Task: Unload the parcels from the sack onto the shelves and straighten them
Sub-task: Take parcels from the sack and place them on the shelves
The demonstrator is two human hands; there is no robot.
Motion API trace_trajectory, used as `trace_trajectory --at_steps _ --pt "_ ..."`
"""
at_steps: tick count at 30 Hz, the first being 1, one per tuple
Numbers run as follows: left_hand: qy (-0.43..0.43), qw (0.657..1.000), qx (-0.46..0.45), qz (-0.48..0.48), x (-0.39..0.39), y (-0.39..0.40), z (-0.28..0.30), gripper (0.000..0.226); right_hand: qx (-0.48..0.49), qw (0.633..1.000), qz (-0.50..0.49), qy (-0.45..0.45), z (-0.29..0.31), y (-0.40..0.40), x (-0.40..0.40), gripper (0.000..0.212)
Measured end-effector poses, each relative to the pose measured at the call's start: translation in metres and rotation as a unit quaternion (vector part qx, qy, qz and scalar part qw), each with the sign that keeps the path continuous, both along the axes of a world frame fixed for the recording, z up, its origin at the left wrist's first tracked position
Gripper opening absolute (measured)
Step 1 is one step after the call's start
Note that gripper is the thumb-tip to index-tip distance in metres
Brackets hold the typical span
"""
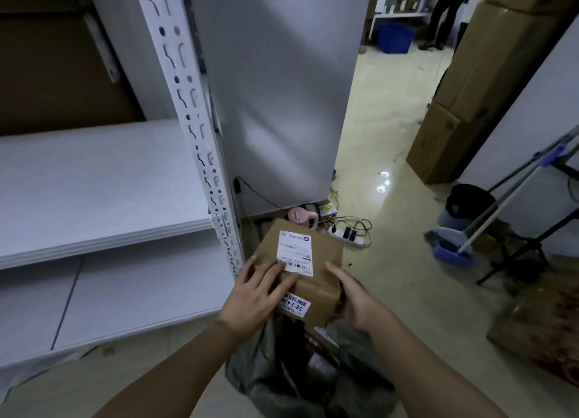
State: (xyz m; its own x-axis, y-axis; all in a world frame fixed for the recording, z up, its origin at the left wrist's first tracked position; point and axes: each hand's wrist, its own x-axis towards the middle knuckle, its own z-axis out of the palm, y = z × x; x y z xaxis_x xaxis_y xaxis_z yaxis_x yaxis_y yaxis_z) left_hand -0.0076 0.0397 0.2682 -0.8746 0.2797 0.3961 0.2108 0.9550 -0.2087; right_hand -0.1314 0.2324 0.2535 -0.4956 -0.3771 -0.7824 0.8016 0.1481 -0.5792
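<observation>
Just above the open sack point(282, 370), two hands hold a brown box point(300, 261). The left hand point(253, 295) lies flat on top of the box with its fingers spread out and straight, touching the edge of the white label point(294, 251). The right hand point(351, 295) grips the right side of the box, with the thumb up on top and the other fingers curled down around the side. A second white sticker point(294, 304) with numbers on it sits on the near face of the box, between the two hands. The box is tilted, with its far end higher, and its near end is still over the mouth of the sack. The sack is dark and shiny and stands on the floor right under the box; more parcels point(319, 348) show inside it. To the left of the box is a white shelf point(94, 198), with another shelf board lower down, just beside the left hand. A white post with holes point(194, 129) stands between the shelf and the box. Just behind the box, on the floor, are a pink thing point(300, 215) and a white power strip point(347, 234) with black plugs and wires. Well to the right of the box are a blue dustpan point(451, 248) with a broom and some big brown cartons point(463, 110). Far behind the box a person's legs point(441, 13) stand near a blue crate point(394, 38).
</observation>
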Motion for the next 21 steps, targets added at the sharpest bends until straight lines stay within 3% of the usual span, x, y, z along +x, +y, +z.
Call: trace_trajectory --at_steps 4,7,9,14,17,19,21 --pt "-0.071 0.997 0.018 0.008 0.009 -0.002 -0.003 0.077 0.001 0.999 -0.037 0.037 -0.005 0.0 0.01 0.065" --pt "-0.088 0.986 0.112 0.09 0.016 -0.003 -0.001 0.079 0.001 0.994 -0.048 0.101 -0.009 0.007 0.012 0.073" --pt "-0.093 0.958 0.208 0.172 0.016 -0.006 0.004 0.081 0.01 0.985 -0.031 0.167 -0.006 0.012 0.013 0.083" --pt "-0.157 0.804 0.492 0.294 0.016 -0.021 0.008 0.102 0.101 0.914 0.143 0.366 0.006 0.011 0.017 0.11" --pt "-0.17 0.738 0.581 0.298 0.031 -0.029 0.01 0.112 0.118 0.86 0.214 0.449 0.015 0.001 0.025 0.124" --pt "-0.179 0.704 0.615 0.308 0.045 -0.038 0.01 0.106 0.113 0.821 0.26 0.495 0.019 -0.008 0.031 0.127" --pt "-0.149 0.623 0.698 0.321 0.058 -0.045 0.014 0.081 0.114 0.774 0.299 0.547 0.021 -0.019 0.039 0.125"
